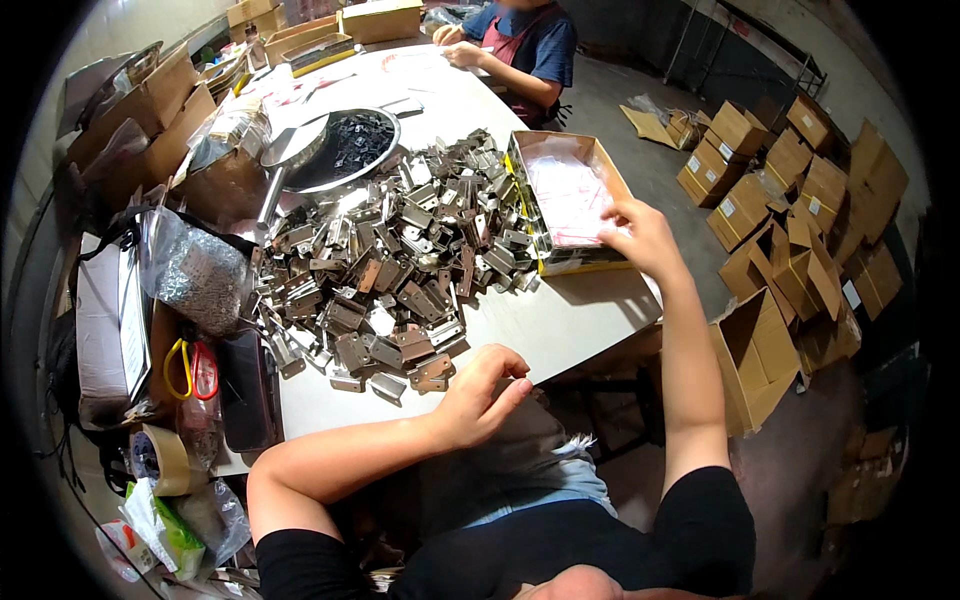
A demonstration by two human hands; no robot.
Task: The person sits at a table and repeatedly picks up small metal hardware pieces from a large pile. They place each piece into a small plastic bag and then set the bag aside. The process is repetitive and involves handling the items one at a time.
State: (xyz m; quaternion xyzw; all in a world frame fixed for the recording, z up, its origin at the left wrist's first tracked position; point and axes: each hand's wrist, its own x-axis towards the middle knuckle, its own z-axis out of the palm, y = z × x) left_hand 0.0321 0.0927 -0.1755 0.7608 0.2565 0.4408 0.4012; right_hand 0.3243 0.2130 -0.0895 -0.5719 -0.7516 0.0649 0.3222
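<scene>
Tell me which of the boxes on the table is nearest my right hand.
The open box right of the metal brackets; your right hand reaches over its rim. The other boxes stand farther off.

Brightly lit white table, pale wall, grey floor (cartons heaped at right), metal rack

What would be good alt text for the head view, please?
A bare right hand reaches over an open box on a white table; the left hand is near a big heap of metal brackets. A co-worker is at the far side.
</scene>
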